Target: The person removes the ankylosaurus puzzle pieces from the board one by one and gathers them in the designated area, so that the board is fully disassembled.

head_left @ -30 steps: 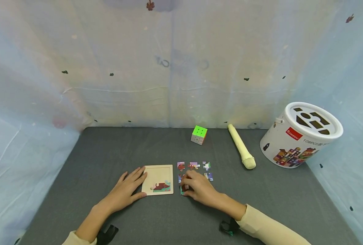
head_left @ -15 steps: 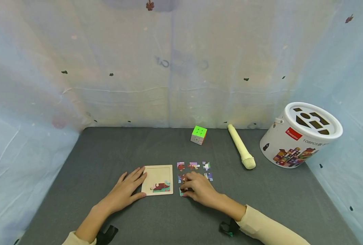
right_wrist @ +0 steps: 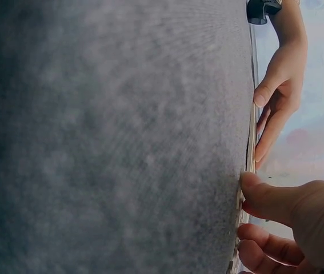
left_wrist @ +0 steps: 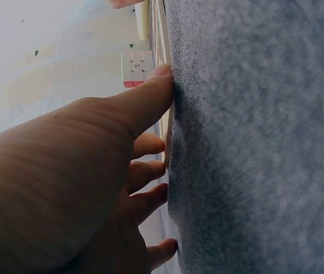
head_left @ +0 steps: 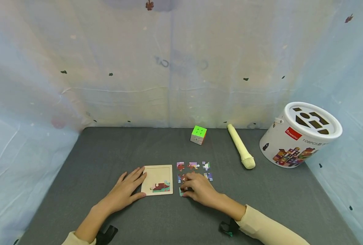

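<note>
A square pale wooden puzzle board [head_left: 155, 173] lies on the grey table, with joined picture pieces [head_left: 162, 186] in its lower right corner. My left hand [head_left: 124, 192] rests at the board's left edge, fingers spread and thumb at the near left corner. Just right of the board, my right hand [head_left: 201, 188] pinches a jigsaw piece [head_left: 181, 193] between thumb and fingers, low over the table. That piece is mostly hidden under the fingers. In the right wrist view, the thumb [right_wrist: 250, 185] and fingertips bend down to the thin pieces at table level.
Several loose jigsaw pieces lie around the right hand, among them a purple one [head_left: 180, 166], a pink one [head_left: 194, 165] and a white-green one [head_left: 206, 165]. Farther back are a puzzle cube [head_left: 198, 135], a yellow toy microphone [head_left: 241, 146] and a white bucket [head_left: 294, 146].
The right hand's fingertips and the pinched jigsaw piece have shifted slightly toward the person. The left hand and the board hold their places.
</note>
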`<state>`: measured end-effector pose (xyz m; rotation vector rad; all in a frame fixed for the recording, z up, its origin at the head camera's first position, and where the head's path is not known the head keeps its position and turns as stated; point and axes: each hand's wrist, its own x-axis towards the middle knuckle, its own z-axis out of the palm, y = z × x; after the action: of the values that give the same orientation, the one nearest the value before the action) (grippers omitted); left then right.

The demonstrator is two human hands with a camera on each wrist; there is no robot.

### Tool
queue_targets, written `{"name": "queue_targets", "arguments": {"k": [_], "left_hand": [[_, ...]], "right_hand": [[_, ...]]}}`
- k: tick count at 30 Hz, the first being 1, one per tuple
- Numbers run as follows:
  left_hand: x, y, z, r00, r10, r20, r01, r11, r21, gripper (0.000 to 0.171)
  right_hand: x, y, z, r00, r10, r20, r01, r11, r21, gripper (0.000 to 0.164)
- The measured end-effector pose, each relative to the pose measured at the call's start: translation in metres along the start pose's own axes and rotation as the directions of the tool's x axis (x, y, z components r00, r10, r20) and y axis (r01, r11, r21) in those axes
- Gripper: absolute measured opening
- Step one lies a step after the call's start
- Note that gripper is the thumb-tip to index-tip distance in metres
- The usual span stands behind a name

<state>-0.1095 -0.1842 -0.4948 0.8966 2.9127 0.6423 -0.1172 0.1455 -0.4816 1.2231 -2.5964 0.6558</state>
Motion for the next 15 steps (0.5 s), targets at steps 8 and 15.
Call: {"name": "queue_targets", "arguments": {"k": [8, 15], "left_hand": [[0.0001, 0.0007, -0.0008, 1.0, -0.003, 0.001, 0.003, 1.0, -0.012, 0.077], [0.0004, -0.0009, 0.0007, 1.0, 0.003, -0.001, -0.003, 1.0, -0.009, 0.077]], "right_hand": [[0.001, -0.0011, -0.0019, 0.996, 0.067, 0.052, -0.071, 0.995, 0.064, 0.039], [0.0015, -0.0031, -0.0016, 0.99, 0.105, 0.094, -0.112, 0.991, 0.071, 0.034]]}}
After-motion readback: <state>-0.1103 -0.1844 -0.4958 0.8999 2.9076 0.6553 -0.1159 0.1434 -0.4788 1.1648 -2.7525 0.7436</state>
